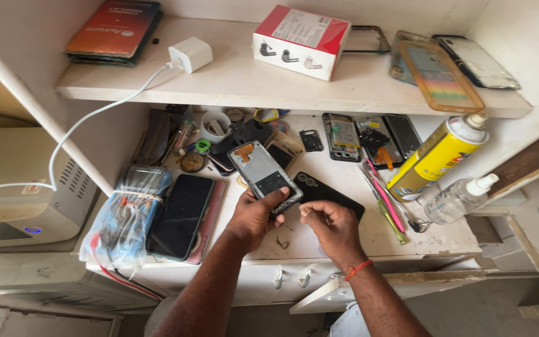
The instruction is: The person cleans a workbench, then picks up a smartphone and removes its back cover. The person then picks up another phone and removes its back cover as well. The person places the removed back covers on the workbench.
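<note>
1. The left hand (255,215) grips the open grey phone frame (264,175) tight, above the white bench (369,240).
2. The right hand (332,226) pinches its fingers nearly closed; what it holds, I cannot tell.
3. Hold the frame steady and work slowly.

Whatever the right hand (330,226) pinches is perhaps too small to tell.

Soft even daylight, faint shadows under the shelf (294,93), sharp focus, wide-angle bending at edges
</note>
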The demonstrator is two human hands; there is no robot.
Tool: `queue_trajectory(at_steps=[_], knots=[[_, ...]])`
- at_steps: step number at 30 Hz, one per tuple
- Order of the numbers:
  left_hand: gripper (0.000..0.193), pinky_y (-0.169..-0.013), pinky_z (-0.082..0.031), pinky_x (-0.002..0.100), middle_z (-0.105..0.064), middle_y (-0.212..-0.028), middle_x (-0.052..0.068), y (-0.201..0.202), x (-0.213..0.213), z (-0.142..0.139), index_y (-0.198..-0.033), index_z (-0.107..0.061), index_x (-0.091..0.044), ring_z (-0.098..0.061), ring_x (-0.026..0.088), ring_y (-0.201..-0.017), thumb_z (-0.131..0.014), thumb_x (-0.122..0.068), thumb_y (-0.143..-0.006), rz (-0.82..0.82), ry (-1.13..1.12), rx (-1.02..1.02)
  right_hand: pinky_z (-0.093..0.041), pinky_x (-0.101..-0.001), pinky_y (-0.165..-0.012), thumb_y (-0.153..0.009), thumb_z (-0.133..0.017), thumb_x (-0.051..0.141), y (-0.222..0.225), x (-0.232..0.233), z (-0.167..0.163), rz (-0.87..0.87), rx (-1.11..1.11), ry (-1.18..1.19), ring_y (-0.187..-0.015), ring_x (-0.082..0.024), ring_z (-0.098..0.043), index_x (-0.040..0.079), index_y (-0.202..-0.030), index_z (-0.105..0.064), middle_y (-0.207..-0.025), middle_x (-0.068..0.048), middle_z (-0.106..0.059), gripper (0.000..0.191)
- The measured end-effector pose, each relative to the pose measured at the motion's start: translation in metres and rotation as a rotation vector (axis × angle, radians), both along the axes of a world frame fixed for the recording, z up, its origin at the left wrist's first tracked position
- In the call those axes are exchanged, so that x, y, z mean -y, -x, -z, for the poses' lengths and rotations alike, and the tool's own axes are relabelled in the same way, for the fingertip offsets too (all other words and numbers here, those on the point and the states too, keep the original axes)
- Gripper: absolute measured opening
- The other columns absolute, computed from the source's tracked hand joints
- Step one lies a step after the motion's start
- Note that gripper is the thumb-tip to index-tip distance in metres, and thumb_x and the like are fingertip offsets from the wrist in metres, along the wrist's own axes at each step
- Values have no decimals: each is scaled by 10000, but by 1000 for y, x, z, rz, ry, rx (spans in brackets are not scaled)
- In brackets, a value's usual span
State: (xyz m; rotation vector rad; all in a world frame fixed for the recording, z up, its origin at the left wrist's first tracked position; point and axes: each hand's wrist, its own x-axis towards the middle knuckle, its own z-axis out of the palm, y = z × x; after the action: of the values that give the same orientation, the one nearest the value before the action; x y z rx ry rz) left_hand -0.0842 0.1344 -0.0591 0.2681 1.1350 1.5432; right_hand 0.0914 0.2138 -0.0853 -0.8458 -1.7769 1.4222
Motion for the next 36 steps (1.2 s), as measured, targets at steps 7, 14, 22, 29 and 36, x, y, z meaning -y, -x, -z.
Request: queue_trajectory(at_steps=[7,14,22,29,36], knots=[[339,-594,-555,284,-721,-879,27,-9,1,-3,-1057,-643,-117,-645,130,-696,-834,-253,-812,93,11,-105,-424,-196,-492,-897,-750,256,-10,-10,-6,-8,53,280,-597,-26,-523,63,-956,-763,-761,-10,-718,202],[343,-616,-566,290,-730,-893,45,-10,1,-1,-1084,-656,-101,-655,143,-678,-823,-261,-830,138,12,-134,-431,-214,-478,-878,-742,188,-10,-18,-9,-32,59,347,-551,-44,-526,50,-893,-736,-727,-26,-700,139],[348,-612,-600,300,-753,-922,72,-7,1,-2,-1085,-655,-75,-705,161,-708,-828,-219,-819,139,2,-140,-400,-219,-458,-859,-750,165,-2,-18,-7,49,52,379,-515,-50,-491,46,-850,-722,-684,-22,-659,122],[308,-634,-618,306,-756,-916,79,-3,2,1,-1054,-680,-59,-718,161,-729,-828,-203,-825,154,3,-159,-364,-234,-415,-819,-739,140,6,-14,-12,116,70,400,-463,-63,-451,48,-770,-696,-647,-25,-617,113],[308,-651,-636,317,-760,-925,88,-2,2,3,-1056,-691,-50,-729,167,-742,-826,-206,-826,170,5,-169,-320,-245,-365,-792,-710,146,14,-12,-16,213,113,371,-422,-69,-430,19,-718,-694,-599,-36,-597,149]])
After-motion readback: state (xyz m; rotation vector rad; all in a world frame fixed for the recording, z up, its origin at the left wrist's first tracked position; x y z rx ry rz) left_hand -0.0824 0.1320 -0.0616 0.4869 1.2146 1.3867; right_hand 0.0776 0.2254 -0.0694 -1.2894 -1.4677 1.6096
